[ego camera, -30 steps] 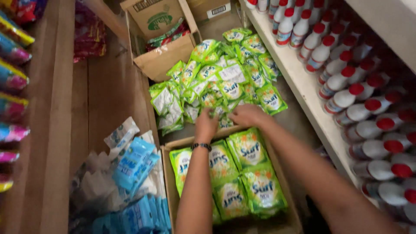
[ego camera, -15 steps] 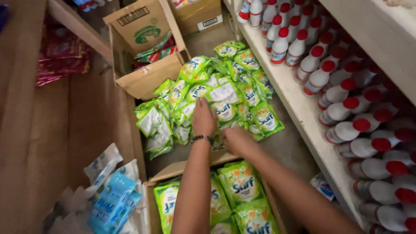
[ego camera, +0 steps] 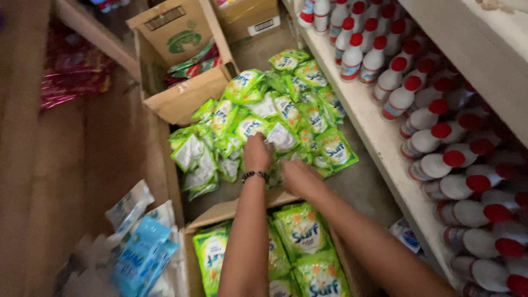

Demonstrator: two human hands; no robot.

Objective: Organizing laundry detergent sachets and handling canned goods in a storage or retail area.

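**Both hands in the sachet pile**

The left hand and right hand rest on the heap of green sachets on the floor — fingers curled around packets at its near edge, just beyond an open box of larger green pouches.

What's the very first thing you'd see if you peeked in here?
A big heap of shiny green and white plastic sachets on the floor in the middle, with the left hand and right hand reaching into its near edge. Along the right, a pale shelf holds rows of white bottles with red caps. At the bottom, an open cardboard box holds larger green pouches.
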